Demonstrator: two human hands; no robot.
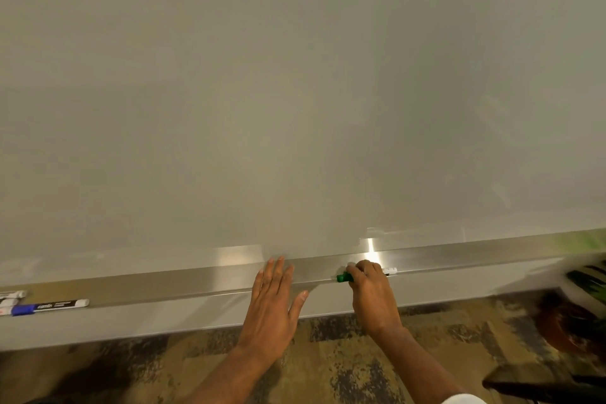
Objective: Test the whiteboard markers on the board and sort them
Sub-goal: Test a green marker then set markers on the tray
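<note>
Green-capped marker in right hand at long brushed-metal tray.

The bare left hand lies flat with its back to the camera, fingers straight and close together, pointing toward 12 o'clock, thumb splayed toward 2 o'clock. Just beside it at 3 o'clock, the right hand curls its fingers over a green-capped white whiteboard marker. Both bare forearms enter from the bottom edge.
</note>
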